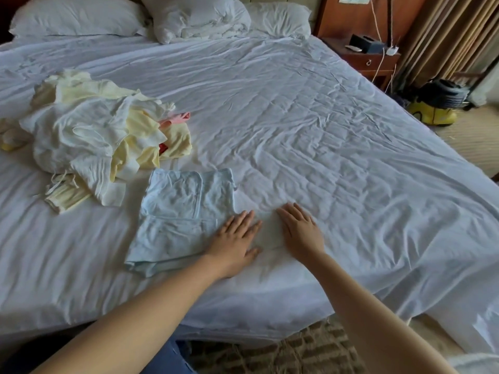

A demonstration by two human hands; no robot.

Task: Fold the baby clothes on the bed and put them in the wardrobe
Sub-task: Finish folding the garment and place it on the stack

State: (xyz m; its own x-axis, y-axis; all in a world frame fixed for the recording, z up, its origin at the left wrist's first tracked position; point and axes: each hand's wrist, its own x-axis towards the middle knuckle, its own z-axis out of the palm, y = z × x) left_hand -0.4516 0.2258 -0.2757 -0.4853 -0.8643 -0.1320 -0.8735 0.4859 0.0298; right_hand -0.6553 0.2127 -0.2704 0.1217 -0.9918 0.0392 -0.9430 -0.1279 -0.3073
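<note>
Pressing flat on the white sheet (324, 136), two hands lie side by side near the bed's front edge. The left hand (235, 238) has straight, slightly spread fingers, and its outer side meets the right border of one folded pale blue garment (178, 217). The right hand (301, 230) lies just beside it at three o'clock, fingers straight and close together, on bare sheet. Neither hand grips anything.

One loose pile of baby clothes (91, 130) sits at ten o'clock from the hands, well apart from them and just beyond the blue garment. It is mostly white and pale yellow, with a pink piece and a red scrap showing; the number of pieces cannot be told.

Three white pillows (78, 17) line the head of the bed at twelve o'clock. The sheet is creased all over.

At one o'clock stands one wooden bedside table (378, 63) with a dark box on it, tan curtains (445, 36) behind. One yellow machine (434, 114) sits on the floor at two o'clock. A patterned brown rug (297, 349) lies at six o'clock.
</note>
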